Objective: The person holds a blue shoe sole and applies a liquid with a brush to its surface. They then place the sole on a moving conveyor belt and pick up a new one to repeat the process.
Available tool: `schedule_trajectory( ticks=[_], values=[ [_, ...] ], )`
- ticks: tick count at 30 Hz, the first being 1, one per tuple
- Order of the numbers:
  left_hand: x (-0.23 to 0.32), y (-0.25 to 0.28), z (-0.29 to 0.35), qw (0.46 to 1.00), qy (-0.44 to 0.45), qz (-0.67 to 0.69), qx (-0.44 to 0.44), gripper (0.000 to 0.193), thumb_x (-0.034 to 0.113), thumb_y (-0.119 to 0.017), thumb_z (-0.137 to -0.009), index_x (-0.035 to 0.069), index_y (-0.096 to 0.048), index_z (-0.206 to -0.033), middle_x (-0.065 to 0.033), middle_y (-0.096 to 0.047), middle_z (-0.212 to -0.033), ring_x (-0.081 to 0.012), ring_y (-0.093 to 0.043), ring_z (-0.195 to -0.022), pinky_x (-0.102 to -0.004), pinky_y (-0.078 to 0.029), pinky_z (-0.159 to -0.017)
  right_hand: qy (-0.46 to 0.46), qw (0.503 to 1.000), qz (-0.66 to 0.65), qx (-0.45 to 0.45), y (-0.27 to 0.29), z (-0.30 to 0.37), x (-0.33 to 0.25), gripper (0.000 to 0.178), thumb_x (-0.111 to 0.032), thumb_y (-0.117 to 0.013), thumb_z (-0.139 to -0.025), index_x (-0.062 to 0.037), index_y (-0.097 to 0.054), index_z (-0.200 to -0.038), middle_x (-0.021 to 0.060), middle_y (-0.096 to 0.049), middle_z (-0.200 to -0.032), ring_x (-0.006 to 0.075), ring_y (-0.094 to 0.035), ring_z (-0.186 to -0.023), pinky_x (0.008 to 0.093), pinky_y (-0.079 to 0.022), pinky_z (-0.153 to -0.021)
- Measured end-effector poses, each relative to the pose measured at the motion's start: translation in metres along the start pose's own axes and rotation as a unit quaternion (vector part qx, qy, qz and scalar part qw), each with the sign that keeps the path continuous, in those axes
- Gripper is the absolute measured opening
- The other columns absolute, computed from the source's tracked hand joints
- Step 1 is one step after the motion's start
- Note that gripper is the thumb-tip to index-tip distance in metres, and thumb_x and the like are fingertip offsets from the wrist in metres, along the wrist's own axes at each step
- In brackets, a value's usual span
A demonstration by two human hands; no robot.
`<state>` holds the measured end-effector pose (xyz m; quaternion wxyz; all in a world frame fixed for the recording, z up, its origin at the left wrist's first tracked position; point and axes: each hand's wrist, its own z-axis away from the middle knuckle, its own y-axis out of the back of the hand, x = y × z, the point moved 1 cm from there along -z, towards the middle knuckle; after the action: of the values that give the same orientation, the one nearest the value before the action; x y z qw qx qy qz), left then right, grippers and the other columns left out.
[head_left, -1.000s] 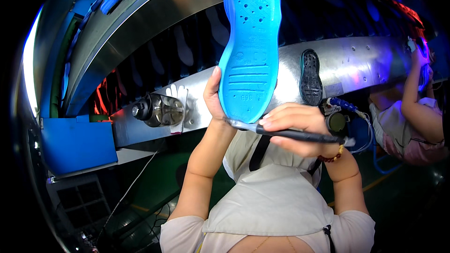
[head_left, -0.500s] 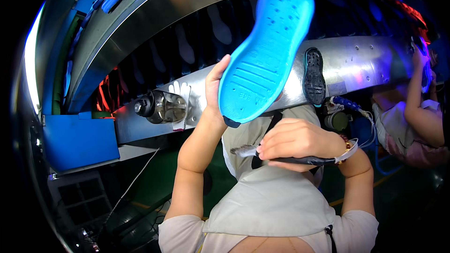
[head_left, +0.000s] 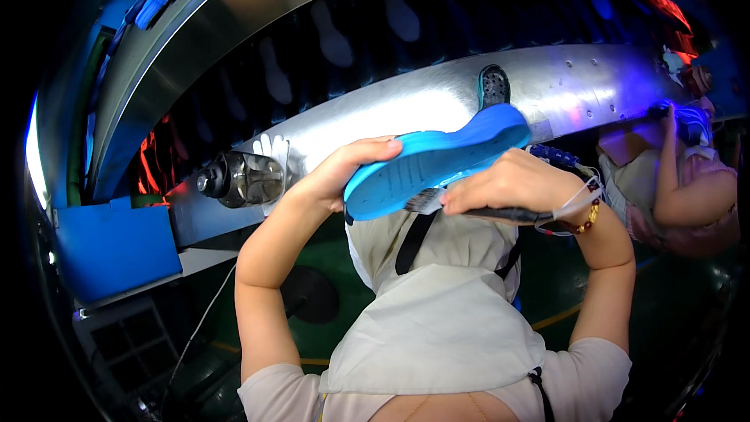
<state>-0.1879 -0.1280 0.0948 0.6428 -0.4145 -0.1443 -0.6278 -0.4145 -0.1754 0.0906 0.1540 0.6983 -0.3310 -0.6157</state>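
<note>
A bright blue shoe sole [head_left: 391, 181] is held tilted in front of me, its long side edge turned upward. My left hand [head_left: 361, 162] grips it near the heel end, thumb over the upper rim. In my right hand [head_left: 519, 187] is a brush with a dark handle, closed in the fingers. The brush's pale bristles [head_left: 424, 201] are against or very close to the lower edge of the sole; contact cannot be made out exactly. Behind the sole, a black sole with a teal rim [head_left: 493, 87] lies on the metal ledge, partly covered.
A dark-lidded clear bottle [head_left: 248, 178] and a white glove [head_left: 273, 153] sit on the metal ledge [head_left: 375, 113] at left. Beyond it runs a dark conveyor carrying several soles [head_left: 333, 37]. A blue box [head_left: 117, 250] stands left. At right, another person's arm [head_left: 680, 180] works nearby.
The sole has come down and tipped from nearly upright to almost level. The brush has moved up to its lower edge. My view has shifted slightly.
</note>
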Motion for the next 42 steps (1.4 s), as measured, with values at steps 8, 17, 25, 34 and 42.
schedule_trajectory(
  ticks=[8,17,25,34,42],
  values=[
    [0.008,0.007,0.003,0.997,-0.038,-0.063,0.033,0.059,0.039,-0.056,-0.078,-0.003,-0.046,-0.117,-0.0156,-0.054,-0.105,-0.0181,-0.055,-0.088,-0.0277,-0.046,-0.074,-0.024,1.000,0.002,-0.001,0.030,0.005,0.025,0.017,-0.014,-0.061,-0.075,-0.0060,-0.061,-0.091,0.0086,-0.063,-0.092,0.0255,-0.059,-0.084,0.0324,-0.047,-0.070],
    [-0.042,0.012,-0.029,0.926,-0.097,0.342,-0.131,0.056,0.034,-0.047,-0.083,0.002,-0.034,-0.128,-0.0202,-0.044,-0.122,-0.0343,-0.050,-0.104,-0.0481,-0.040,-0.089,-0.218,0.916,-0.274,0.194,0.003,-0.007,0.037,0.020,-0.007,-0.056,-0.077,0.0044,-0.062,-0.093,0.0118,-0.064,-0.078,0.0097,-0.054,-0.049,0.0191,-0.041,-0.045],
    [-0.060,0.022,-0.026,0.906,-0.157,0.378,-0.111,0.058,0.033,-0.049,-0.082,0.003,-0.031,-0.128,-0.0225,-0.046,-0.116,-0.0370,-0.052,-0.099,-0.0517,-0.046,-0.080,-0.202,0.841,-0.238,0.443,-0.019,-0.015,0.070,0.021,-0.014,-0.054,-0.082,0.0038,-0.058,-0.091,0.0125,-0.063,-0.080,0.0090,-0.049,-0.043,0.0180,-0.034,-0.042],
    [-0.072,0.036,-0.020,0.900,-0.199,0.384,-0.053,0.061,0.035,-0.051,-0.081,0.004,-0.030,-0.129,-0.0224,-0.047,-0.115,-0.0366,-0.052,-0.099,-0.0516,-0.046,-0.079,-0.197,0.820,-0.173,0.508,-0.024,-0.048,0.065,0.018,-0.010,-0.054,-0.083,0.0034,-0.059,-0.094,0.0073,-0.061,-0.074,0.0061,-0.045,-0.043,0.0179,-0.034,-0.041],
    [-0.046,0.066,0.079,0.843,-0.418,0.337,0.036,0.062,0.032,-0.048,-0.076,-0.007,-0.036,-0.124,-0.0232,-0.050,-0.115,-0.0365,-0.052,-0.102,-0.0455,-0.041,-0.089,0.065,0.768,-0.441,0.459,-0.018,0.014,0.046,0.032,-0.024,-0.053,-0.085,0.0051,-0.052,-0.100,0.0230,-0.059,-0.096,0.0076,-0.041,-0.037,0.0169,-0.031,-0.036]
  ],
)
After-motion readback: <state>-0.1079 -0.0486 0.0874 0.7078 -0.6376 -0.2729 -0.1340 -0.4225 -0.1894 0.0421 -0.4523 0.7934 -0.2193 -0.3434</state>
